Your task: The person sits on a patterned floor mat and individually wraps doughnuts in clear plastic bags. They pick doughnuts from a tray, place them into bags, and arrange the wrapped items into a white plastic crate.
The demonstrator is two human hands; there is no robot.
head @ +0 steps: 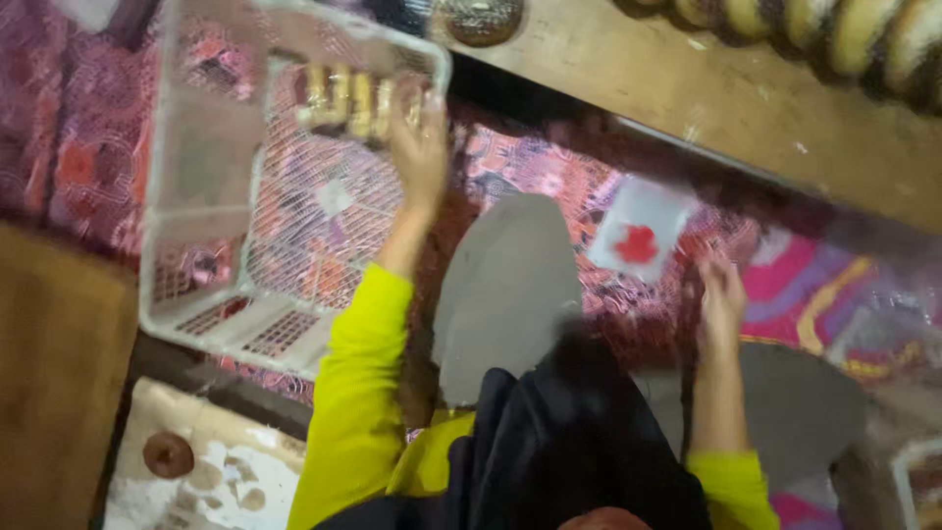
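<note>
My left hand reaches into a white mesh plastic crate and is closed around a row of ring-shaped pastries near the crate's far wall. My right hand hangs lower on the right with fingers loosely apart, just below a small clear bag with a red mark; motion blur hides whether it touches the bag. Both arms wear yellow-green sleeves. My grey-trousered knee lies between the hands.
A wooden board crosses the top right, carrying a line of dark-and-light ring pastries and one more pastry. A patterned pink cloth covers the floor. A brown ring pastry lies at bottom left beside a wooden surface.
</note>
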